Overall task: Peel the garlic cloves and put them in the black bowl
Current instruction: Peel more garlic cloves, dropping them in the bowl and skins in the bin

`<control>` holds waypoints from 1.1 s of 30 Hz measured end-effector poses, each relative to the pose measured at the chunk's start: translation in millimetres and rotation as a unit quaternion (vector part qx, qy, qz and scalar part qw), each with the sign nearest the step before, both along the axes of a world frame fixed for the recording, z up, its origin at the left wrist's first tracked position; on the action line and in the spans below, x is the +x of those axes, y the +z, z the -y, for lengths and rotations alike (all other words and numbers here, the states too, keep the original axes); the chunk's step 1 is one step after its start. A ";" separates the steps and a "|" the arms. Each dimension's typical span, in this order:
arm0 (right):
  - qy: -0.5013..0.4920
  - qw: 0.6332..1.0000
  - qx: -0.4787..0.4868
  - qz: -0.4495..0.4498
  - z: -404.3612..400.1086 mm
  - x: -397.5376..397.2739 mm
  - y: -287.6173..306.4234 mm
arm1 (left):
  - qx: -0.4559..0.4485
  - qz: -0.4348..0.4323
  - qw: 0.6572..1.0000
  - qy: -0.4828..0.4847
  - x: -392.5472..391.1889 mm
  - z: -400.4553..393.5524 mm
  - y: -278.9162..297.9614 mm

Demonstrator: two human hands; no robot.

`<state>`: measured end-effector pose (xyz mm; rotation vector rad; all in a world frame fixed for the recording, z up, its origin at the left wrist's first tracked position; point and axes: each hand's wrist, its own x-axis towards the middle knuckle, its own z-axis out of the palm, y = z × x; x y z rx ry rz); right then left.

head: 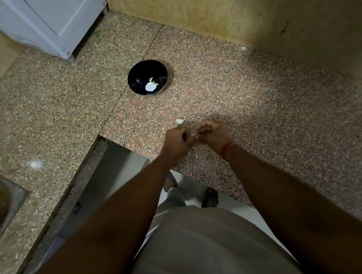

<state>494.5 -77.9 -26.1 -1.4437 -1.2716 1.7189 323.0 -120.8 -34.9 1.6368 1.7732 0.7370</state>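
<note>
The black bowl (147, 78) stands on the speckled granite counter (258, 103), with a few pale peeled garlic cloves (151, 85) lying inside it. One unpeeled clove (179, 121) lies on the counter just beyond my hands. My left hand (177, 142) and my right hand (214, 133) meet above the counter's front edge, fingers curled, pinching a small garlic clove (194, 134) between them. That clove is mostly hidden by my fingers. A red thread circles my right wrist.
Bits of garlic skin (194, 156) lie on the counter near the edge. A white appliance (50, 24) stands at the back left, a steel sink (3, 200) at the left edge. A tan wall panel (274, 12) closes the back.
</note>
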 end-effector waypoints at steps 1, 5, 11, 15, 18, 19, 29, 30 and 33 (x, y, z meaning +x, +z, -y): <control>0.008 1.000 -0.001 0.000 -0.2 -0.9 0.3 | -0.013 0.009 1.000 0.011 -0.3 0.4 -2.2; 0.035 0.999 -0.004 -0.009 0.4 -4.7 5.0 | -0.077 0.070 0.993 0.061 -0.4 0.2 -4.2; 0.014 1.000 -0.012 -0.003 0.2 -7.7 2.9 | -0.130 0.139 0.977 0.098 -3.1 1.5 0.3; -0.004 1.000 -0.015 0.001 0.3 -7.4 4.4 | -0.132 0.136 0.975 0.113 -3.7 -2.0 -4.9; -0.014 1.000 -0.008 0.014 0.3 -6.9 1.0 | -0.136 0.122 0.975 0.130 -3.4 -3.6 -10.0; -0.019 1.000 -0.006 0.021 0.0 -6.6 -0.9 | -0.140 0.117 0.974 0.133 -3.0 -4.0 -10.4; -0.033 0.997 -0.063 -0.008 1.8 -5.5 -0.6 | -0.179 0.201 0.952 0.146 6.3 -4.7 1.7; -0.038 0.997 -0.072 -0.011 1.7 -5.7 -0.3 | -0.185 0.214 0.947 0.151 6.8 -5.0 2.1; -0.030 0.997 -0.070 -0.004 1.5 -5.4 -0.9 | -0.195 0.242 0.938 0.154 6.6 -4.1 3.6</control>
